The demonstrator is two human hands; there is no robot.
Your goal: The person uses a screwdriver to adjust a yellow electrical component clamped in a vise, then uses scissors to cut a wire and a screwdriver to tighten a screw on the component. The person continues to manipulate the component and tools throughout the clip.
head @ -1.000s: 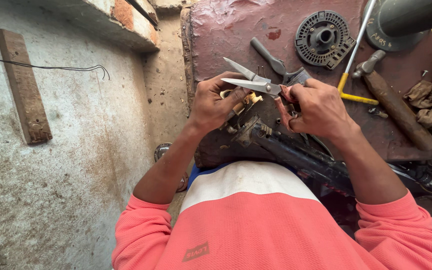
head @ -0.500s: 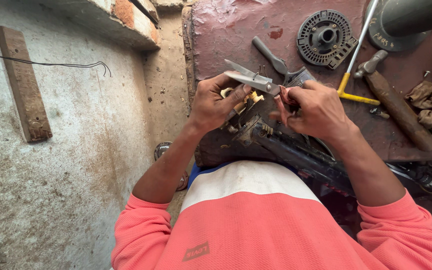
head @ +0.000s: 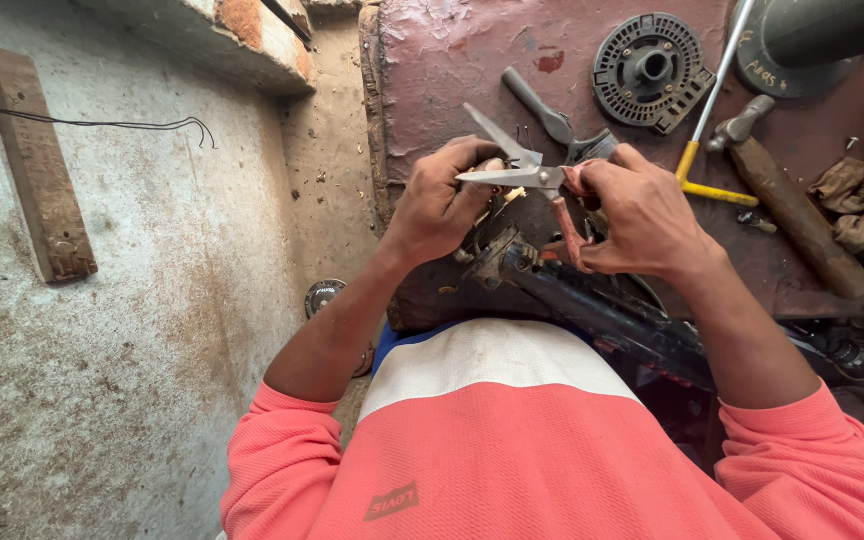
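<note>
A: Pliers (head: 517,177), frame centre, above the tabletop (head: 452,60). Long axis level, nose pointing frame-left.

B: Grip?

A: Right hand (head: 642,215) clamped on the red handles; left hand (head: 442,200) pinching a small pale piece (head: 514,194) at the nose. Tabletop edge just left; bare wall (head: 152,300) beyond.

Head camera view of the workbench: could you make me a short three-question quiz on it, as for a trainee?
1. True or false: the right hand holds the needle-nose pliers.
2. Which lies nearer the yellow-handled tool? A. black round slotted disc B. wooden plank
3. What colour is the person's shirt?

Key: 1 true; 2 A; 3 coral pink with a white band.
</note>
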